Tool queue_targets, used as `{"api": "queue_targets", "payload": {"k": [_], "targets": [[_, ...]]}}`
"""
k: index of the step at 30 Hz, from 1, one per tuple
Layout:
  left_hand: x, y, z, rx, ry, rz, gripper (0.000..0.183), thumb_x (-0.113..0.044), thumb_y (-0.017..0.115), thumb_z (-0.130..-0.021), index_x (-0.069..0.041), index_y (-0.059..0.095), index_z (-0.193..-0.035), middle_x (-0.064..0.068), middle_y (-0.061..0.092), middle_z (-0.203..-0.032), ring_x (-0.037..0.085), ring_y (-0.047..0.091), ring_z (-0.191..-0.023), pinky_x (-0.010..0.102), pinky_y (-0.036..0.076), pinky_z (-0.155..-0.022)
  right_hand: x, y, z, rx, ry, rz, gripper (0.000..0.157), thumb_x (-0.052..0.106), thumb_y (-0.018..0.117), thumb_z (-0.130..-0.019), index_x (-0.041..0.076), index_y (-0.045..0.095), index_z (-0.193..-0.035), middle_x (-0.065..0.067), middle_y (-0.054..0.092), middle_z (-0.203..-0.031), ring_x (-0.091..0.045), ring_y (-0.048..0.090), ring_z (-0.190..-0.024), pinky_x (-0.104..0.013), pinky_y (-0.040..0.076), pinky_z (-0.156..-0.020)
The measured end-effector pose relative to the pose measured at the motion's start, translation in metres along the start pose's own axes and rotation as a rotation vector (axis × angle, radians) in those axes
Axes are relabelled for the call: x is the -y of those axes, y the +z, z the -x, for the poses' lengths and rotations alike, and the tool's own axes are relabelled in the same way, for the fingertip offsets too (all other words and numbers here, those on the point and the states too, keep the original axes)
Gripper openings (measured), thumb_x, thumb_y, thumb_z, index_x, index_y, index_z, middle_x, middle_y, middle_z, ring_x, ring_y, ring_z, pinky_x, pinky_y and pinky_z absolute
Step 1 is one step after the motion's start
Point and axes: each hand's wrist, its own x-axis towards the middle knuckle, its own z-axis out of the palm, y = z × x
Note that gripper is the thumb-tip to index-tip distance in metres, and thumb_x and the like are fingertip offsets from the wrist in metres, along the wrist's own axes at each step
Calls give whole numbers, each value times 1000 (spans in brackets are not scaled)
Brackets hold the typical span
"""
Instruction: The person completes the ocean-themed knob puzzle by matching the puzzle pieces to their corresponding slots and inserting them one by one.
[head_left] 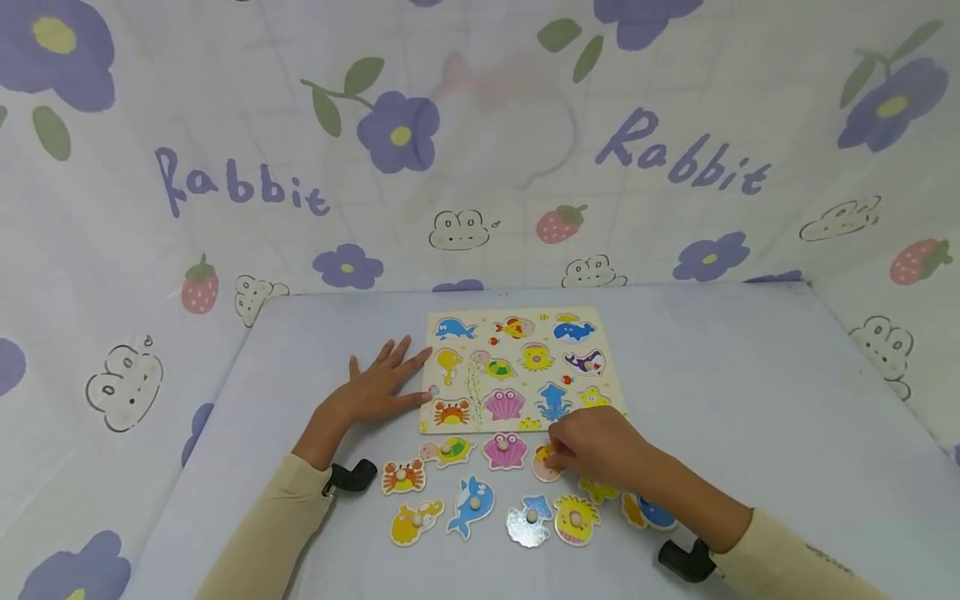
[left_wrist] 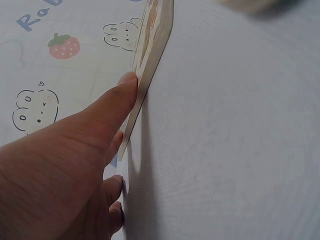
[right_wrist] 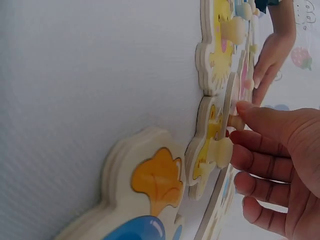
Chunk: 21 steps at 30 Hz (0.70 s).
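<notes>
My right hand (head_left: 600, 446) is just below the wooden puzzle board (head_left: 498, 427), over the loose pieces. Its thumb and index finger pinch the small round knob (right_wrist: 236, 122) of a fish piece (head_left: 546, 467), partly hidden by the hand. The other fingers curl loosely beneath, in the right wrist view. At the board's left edge lies my left hand (head_left: 378, 387), fingers spread, with the thumb resting against the board's side (left_wrist: 142, 85). Close to the right hand is a yellow starfish piece (head_left: 600, 490) with its own knob.
Several knobbed pieces lie before the board: crab (head_left: 403, 477), turtle (head_left: 452, 451), shell (head_left: 505, 452), seahorse (head_left: 416, 523), dolphin (head_left: 472, 507), a shiny blue squid (head_left: 529, 523) and a yellow octopus (head_left: 576, 521). A blue whale piece (head_left: 656, 512) sits under the right forearm. A printed curtain (head_left: 480, 167) hangs behind.
</notes>
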Motion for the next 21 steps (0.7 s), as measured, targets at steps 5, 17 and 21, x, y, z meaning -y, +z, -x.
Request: {"api": "queue_targets", "payload": {"k": [5,17,21], "targets": [[-3,0,3,3,-10,6,81,-62,55,-97,-30,21,-164,11,6,-170,39,2,-155,80,-3,-108,3,0,3,-14,-41,28,19,32,83,-86,17,73,-82,15,55,-62,-7,45,-57,-22,43,-57],[-2,-2,2,0,-5,9,82,-63,55,-97,-29,21,-164,12,6,-170,40,1,-155,81,-4,-107,9,-11,5,16,-103,15,10,25,82,-86,18,77,-92,12,67,-77,-7,51,-68,-21,48,-67],[-2,-1,2,7,-6,14,82,-64,55,-97,-30,21,-164,12,5,-170,40,0,-155,81,-4,-107,6,-11,3,41,-93,-3,9,22,83,-85,21,76,-90,13,67,-80,-8,53,-73,-24,51,-72]]}}
